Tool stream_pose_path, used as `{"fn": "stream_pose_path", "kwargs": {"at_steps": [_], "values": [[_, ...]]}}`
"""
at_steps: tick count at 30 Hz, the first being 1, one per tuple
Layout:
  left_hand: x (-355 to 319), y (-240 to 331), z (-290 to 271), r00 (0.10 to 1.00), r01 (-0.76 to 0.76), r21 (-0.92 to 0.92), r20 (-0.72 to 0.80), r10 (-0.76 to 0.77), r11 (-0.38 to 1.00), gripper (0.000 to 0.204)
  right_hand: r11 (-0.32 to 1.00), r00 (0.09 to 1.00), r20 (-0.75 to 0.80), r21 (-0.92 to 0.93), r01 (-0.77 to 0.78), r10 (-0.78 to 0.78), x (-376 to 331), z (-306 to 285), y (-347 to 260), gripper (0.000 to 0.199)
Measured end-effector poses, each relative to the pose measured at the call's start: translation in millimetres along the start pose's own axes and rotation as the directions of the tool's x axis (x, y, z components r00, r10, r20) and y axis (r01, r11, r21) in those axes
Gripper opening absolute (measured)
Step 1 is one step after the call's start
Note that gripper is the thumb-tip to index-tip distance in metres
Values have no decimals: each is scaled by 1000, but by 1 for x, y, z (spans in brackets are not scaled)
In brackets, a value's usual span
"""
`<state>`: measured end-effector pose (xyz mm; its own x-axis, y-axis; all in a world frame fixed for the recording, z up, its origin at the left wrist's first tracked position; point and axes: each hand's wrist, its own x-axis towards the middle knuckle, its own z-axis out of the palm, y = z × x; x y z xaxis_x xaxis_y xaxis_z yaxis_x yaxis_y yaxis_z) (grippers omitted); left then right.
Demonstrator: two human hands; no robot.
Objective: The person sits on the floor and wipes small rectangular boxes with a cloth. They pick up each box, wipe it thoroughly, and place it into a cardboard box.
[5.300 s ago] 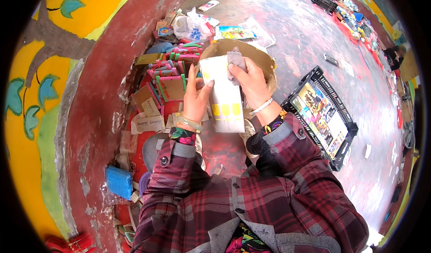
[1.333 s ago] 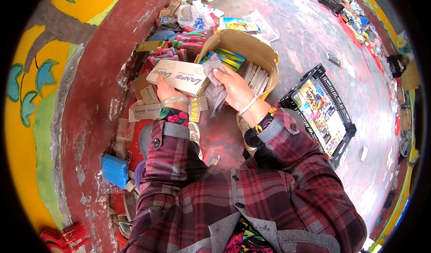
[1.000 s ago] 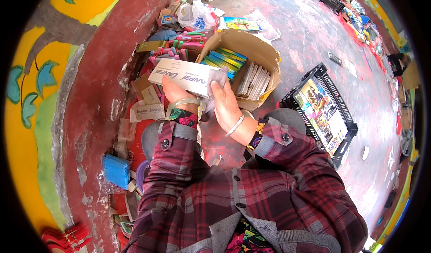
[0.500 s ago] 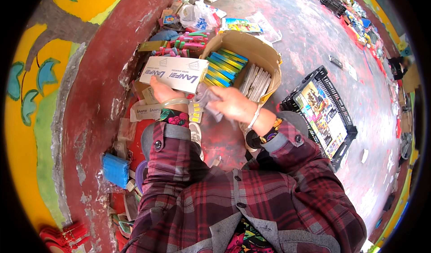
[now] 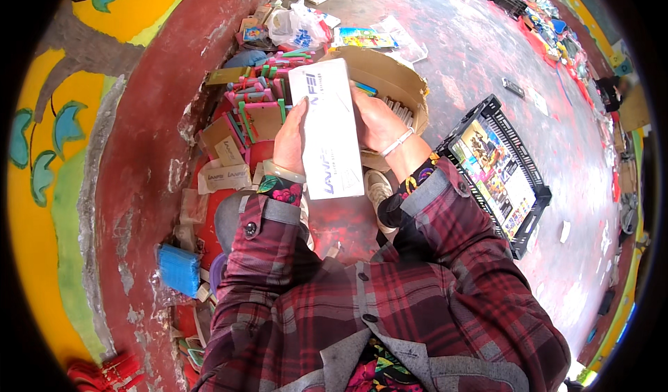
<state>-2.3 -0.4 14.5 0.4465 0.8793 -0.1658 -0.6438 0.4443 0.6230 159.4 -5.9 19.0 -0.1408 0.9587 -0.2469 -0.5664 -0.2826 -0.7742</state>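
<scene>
White box (image 5: 327,134), head view: it was held up in front of the torso, long axis running nearly away from the body, above the floor and overlapping the near left part of the brown carton (image 5: 390,72). Its far end was tilted slightly left. Left hand (image 5: 291,141) was closed around the left long side, thumb laid along the edge. Right hand (image 5: 379,124) was wrapped on the opposite side, farther up; its fingertips were hidden behind the box, so exact finger spread couldn't be told. Box was gripped between the two.

Handling, judged only: thin stiff card, light to moderate weight, contents not visible. Printed face looked smooth, so some slip was to be expected. Corners and end flaps were rated the weak spots, easily crushed. Best hold: both long sides, around mid-length, palms flat, moderate squeeze; ends not to be pinched.

Around it: pink-and-green stacked pieces (image 5: 257,96) were seen left of the carton, black crate (image 5: 516,150) well to the right.
</scene>
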Motion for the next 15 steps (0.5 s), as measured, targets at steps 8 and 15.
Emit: {"fn": "stream_pose_path", "kwargs": {"at_steps": [8, 15], "values": [[1, 7, 5, 947, -164, 202, -241, 211, 966, 37, 784, 995, 63, -620, -17, 71, -11, -5, -25, 34], [9, 21, -3, 943, -242, 137, -200, 266, 960, 64, 810, 955, 291, -571, 130, 52, 9, -15, -66, 30]]}}
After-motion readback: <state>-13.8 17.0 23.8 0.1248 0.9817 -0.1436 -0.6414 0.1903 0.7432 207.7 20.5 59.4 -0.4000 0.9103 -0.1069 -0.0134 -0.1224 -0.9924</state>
